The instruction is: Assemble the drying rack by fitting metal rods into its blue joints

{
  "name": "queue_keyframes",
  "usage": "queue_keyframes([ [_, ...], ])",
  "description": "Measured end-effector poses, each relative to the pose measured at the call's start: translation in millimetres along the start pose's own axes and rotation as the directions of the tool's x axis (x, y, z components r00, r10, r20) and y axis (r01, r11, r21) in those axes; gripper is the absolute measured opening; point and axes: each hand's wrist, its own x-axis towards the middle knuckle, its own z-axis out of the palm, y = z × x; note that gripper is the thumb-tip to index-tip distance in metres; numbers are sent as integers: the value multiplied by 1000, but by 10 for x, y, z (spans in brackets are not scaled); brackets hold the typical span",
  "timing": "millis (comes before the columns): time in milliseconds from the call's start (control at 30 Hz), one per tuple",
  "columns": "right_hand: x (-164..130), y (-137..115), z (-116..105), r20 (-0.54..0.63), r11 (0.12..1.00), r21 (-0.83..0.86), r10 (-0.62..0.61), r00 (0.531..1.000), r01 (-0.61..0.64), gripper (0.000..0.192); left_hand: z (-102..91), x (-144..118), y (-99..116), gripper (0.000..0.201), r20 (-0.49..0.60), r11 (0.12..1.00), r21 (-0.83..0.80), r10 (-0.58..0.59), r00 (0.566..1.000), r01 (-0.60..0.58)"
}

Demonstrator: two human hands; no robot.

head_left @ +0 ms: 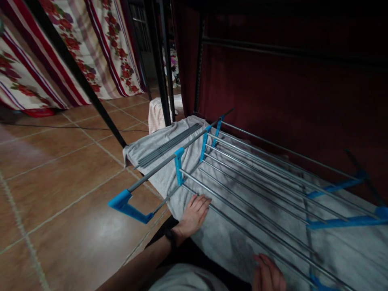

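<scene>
A drying rack of grey metal rods with blue plastic joints lies across a grey cloth in front of me. My left hand, with a dark band at the wrist, has its fingers bent over the nearest rod, close to a blue joint. At the bottom edge of the view, my right hand is partly cut off. Its fingers are loosely bent just below that same rod, and nothing shows in them. A blue corner piece sticks out past the cloth on the left.
Several loose grey rods lie bundled on the grey cloth. Black metal posts rise at the back and left. Dark red fabric hangs behind. Brown floor tiles and a flowered curtain are to the left.
</scene>
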Motion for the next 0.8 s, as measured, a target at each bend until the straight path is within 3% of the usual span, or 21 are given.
queue_keyframes([
  [100,446,-371,81,69,999,-40,-24,997,27,31,-158,-99,-115,44,-122,981,34,-185,975,190],
  [200,869,-704,189,198,998,-58,36,980,-25,39,-301,-129,-302,46,-195,898,70,-415,889,435],
  [300,1092,-887,307,341,1000,-3,-14,940,16,37,-389,-54,-480,51,-137,805,87,-574,808,587],
  [433,1140,-924,441,440,998,46,-64,896,49,31,-438,122,-642,49,-69,725,57,-683,727,687],
  [567,1129,-860,507,445,994,94,-84,892,47,30,-448,242,-763,34,-18,733,-1,-680,733,680],
  [800,1134,-812,525,378,987,156,-90,921,33,30,-399,296,-884,21,-74,779,-85,-627,775,622],
])
